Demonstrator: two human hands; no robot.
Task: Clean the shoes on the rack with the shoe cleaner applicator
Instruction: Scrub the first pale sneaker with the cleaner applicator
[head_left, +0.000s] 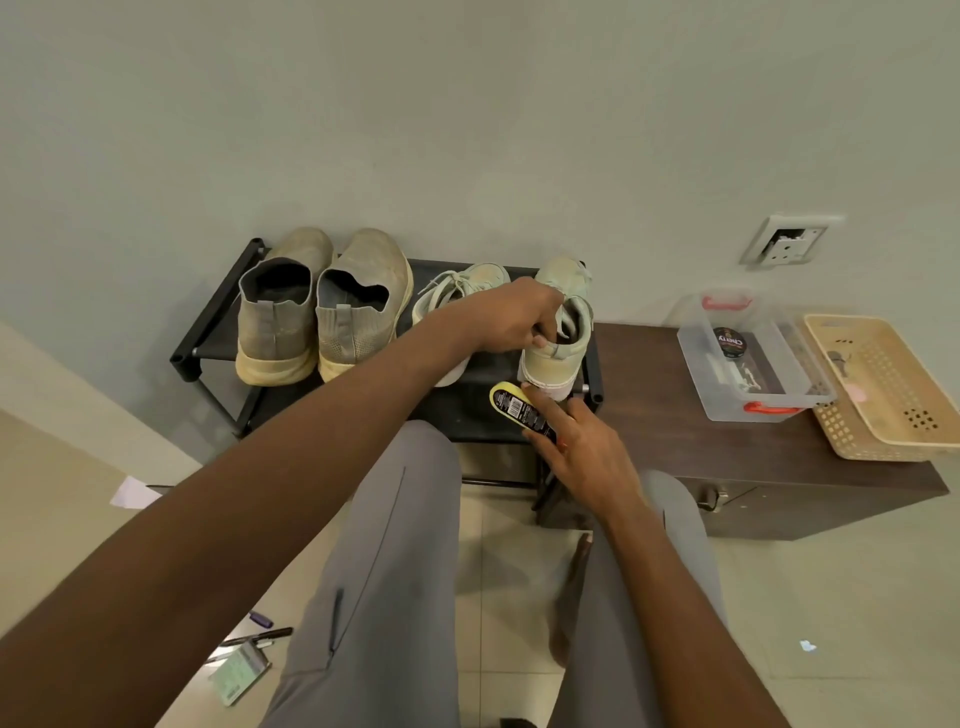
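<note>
A black shoe rack (218, 322) stands against the wall with two pairs on top. Two grey knit slip-ons (317, 306) with yellowed soles sit at the left. A pale green laced sneaker (457, 286) lies behind my left forearm. My left hand (514, 317) grips the collar of the right pale green sneaker (561, 338) at the rack's right end, heel toward me. My right hand (576, 447) holds the black and yellow shoe cleaner applicator (514, 408), its yellow sponge end just below that sneaker's heel.
A dark wooden cabinet (675, 415) adjoins the rack on the right, bearing a clear plastic box (748, 358) with a polish tin and a beige basket (893, 384). A wall socket (784, 241) is above. Pens and a card (244, 660) lie on the tiled floor beside my grey-trousered legs.
</note>
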